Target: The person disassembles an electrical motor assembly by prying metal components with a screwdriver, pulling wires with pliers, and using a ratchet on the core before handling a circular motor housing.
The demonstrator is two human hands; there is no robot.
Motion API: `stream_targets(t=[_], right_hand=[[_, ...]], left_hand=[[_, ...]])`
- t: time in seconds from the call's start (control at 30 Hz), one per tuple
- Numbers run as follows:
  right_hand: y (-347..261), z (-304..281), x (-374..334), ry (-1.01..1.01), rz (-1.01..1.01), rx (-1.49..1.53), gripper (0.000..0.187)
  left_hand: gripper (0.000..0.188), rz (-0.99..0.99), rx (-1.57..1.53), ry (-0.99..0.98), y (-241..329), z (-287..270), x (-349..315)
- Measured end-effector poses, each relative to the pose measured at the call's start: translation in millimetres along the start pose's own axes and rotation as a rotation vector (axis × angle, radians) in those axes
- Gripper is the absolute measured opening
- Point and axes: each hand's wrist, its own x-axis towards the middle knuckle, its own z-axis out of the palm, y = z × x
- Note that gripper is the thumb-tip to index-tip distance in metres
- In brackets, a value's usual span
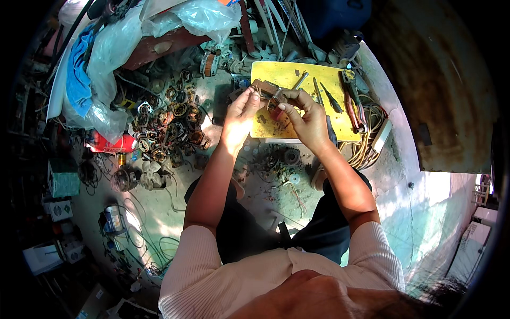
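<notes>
Over a yellow board [329, 80] I hold up a small brown circuit board [266, 87] with wires and metal parts on it. My left hand [242, 114] is closed, pinching its left side and some thin wires between thumb and fingers. My right hand [308, 117] is closed too, with thumb and fingers gripping parts at its right side. Just beyond my right hand lie a metal socket wrench [300, 80], a thin dark tool [317, 91] and a black-handled screwdriver [331, 98]. Long-handled cutters [350, 101] rest along the board's right edge.
Left of my arms is a heap of motor coils [172, 122]. Dirt and scraps [281, 165] lie between my feet. Coiled cable [372, 143] sits beside the yellow board. Cords [146, 234] trail over the floor at left; a rusty metal panel [446, 95] stands at right.
</notes>
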Motion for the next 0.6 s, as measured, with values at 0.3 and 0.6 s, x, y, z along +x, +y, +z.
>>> stream_targets(t=[0.3, 0.6], right_hand=[[6, 0, 0, -0.007, -0.347, -0.329, 0.021], [2, 1, -1, -0.073, -0.391, -0.51, 0.038]], left_hand=[[0.073, -0.387, -0.472, -0.258, 21, 1, -5], [0.05, -0.399, -0.524, -0.168, 13, -4, -4]])
